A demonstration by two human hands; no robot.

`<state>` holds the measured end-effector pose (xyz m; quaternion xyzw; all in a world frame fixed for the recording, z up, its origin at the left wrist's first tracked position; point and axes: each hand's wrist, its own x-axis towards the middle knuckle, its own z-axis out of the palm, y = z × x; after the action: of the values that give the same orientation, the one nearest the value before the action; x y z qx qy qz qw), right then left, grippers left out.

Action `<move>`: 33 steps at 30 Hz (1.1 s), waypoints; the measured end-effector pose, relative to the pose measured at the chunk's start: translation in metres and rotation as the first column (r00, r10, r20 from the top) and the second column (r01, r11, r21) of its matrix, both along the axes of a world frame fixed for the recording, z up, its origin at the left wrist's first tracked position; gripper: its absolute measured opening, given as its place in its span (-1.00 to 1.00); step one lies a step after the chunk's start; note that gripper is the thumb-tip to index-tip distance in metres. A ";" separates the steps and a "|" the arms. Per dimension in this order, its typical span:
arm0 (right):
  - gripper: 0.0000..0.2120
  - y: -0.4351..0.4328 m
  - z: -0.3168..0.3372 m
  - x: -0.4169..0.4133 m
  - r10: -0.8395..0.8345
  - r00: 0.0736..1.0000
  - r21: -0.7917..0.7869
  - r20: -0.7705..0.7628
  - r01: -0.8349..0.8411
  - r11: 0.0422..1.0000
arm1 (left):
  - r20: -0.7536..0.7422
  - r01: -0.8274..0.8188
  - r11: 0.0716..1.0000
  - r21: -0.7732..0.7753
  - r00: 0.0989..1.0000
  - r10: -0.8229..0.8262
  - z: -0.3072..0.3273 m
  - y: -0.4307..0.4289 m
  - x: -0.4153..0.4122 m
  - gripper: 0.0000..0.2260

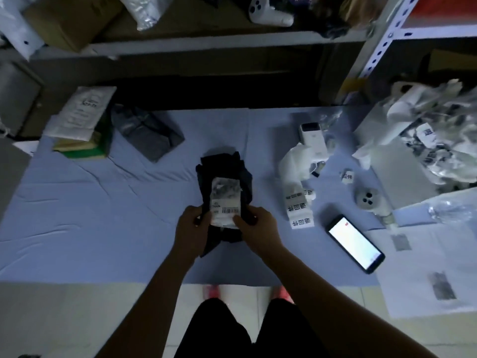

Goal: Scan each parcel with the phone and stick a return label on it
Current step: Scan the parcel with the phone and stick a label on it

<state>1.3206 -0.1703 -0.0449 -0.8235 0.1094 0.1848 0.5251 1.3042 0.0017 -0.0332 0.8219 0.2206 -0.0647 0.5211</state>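
Low in the centre of the frame, the left hand and right hand grip the near end of the black parcel. Their fingers curl round its edges, and the right thumb presses its white shipping label. With the barcode facing up over the blue cloth, this looks like readying for the scan. The phone lies lit at lower right, unheld, so the next move calls for freeing a hand to fetch it. Just beyond lies the strip of return labels. Farther off, upper left, lies a grey parcel. Fingers under the black parcel are hidden, and dim light leaves barcode and screen unreadable.
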 end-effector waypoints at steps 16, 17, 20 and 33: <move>-0.66 -0.177 0.000 -0.066 -0.057 0.995 -0.174 -0.082 0.042 0.984 | -0.155 -0.235 0.964 -0.124 0.964 0.215 -0.066 -0.131 -0.076 -0.63; -0.61 -0.191 -0.002 -0.061 -0.034 0.999 -0.296 -0.037 0.022 0.955 | -0.144 -0.231 0.967 -0.105 0.966 0.215 -0.065 -0.132 -0.075 -0.62; -0.45 -0.226 -0.012 -0.043 0.058 0.997 -0.518 0.049 -0.024 0.855 | -0.110 -0.261 0.964 -0.042 0.961 0.255 -0.057 -0.136 -0.074 -0.69; -0.28 -0.270 -0.064 0.000 0.342 0.937 -0.626 -0.075 -0.311 0.715 | -0.079 -0.496 0.865 0.077 0.862 0.501 -0.025 -0.160 -0.054 -0.73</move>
<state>1.3203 -0.4405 -0.1093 -0.9612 0.0057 0.2080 0.1813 1.2499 -0.1586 -0.0583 0.7466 0.4521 0.0388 0.4865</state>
